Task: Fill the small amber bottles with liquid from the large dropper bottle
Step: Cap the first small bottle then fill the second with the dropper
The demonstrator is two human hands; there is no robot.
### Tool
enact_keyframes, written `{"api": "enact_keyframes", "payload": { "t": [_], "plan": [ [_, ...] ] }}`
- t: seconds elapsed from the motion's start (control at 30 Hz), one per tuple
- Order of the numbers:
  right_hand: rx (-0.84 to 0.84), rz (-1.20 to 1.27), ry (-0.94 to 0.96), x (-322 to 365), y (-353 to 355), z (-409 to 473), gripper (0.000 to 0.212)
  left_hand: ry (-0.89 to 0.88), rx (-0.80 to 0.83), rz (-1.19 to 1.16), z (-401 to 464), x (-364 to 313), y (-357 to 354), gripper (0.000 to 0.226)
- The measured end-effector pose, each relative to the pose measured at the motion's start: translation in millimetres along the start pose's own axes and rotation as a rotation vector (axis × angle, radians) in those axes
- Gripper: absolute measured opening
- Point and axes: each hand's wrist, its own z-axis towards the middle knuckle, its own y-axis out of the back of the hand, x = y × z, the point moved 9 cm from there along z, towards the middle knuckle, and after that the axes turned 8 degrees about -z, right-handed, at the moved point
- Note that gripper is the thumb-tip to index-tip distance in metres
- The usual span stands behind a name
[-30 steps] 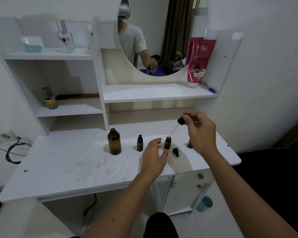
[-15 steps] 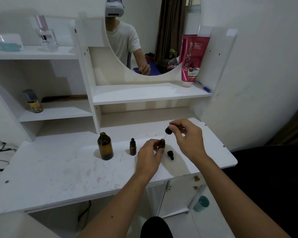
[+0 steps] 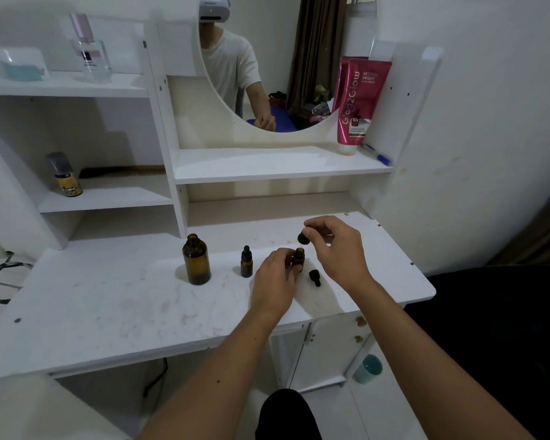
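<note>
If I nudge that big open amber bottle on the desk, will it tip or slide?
The large amber bottle looks like rigid glass, tall and narrow, so a nudge near its neck would probably tip it rather than slide it. It stands uncapped, so any liquid inside would likely spill. The white desk looks smooth, so a low push may slide it.

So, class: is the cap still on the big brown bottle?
No: the big brown bottle stands on the table with its neck bare and open.

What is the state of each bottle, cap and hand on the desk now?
Large amber bottle: upright, uncapped.
Capped small bottle: upright, closed.
Open small bottle: upright, uncapped.
Left hand: gripping the open small bottle.
Right hand: pinching the dropper over it.
Loose cap: lying on desk.
</note>
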Motion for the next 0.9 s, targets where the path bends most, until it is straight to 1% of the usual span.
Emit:
{"api": "enact_keyframes", "payload": {
  "t": [0.1,0.23,0.43,0.53,0.67,0.8,0.9],
  "plan": [
    [-0.009,-0.009,-0.012,0,1,0,0.007,-0.007,0.0,0.031,0,0,-1,0.018],
    [-0.045,-0.05,0.003,1,3,1,0.013,-0.014,-0.001,0.056,0,1,-2,0.017],
    [-0.039,-0.061,0.047,11,5,4,0.009,0.025,-0.001,0.02,0,2,0,0.018],
    [-0.058,-0.064,0.052,18,19,5,0.01,0.037,0.0,0.003,-3,0,2,0.021],
    [-0.131,-0.039,0.07,34,41,0,0.01,0.078,-0.006,-0.012,-12,1,11,0.032],
    [-0.153,0.014,0.061,48,50,-6,0.011,0.09,0.072,-0.087,-27,3,21,0.039],
    [-0.146,0.077,0.034,59,43,-8,0.012,0.095,0.106,-0.135,-47,7,41,0.034]
  ]
}}
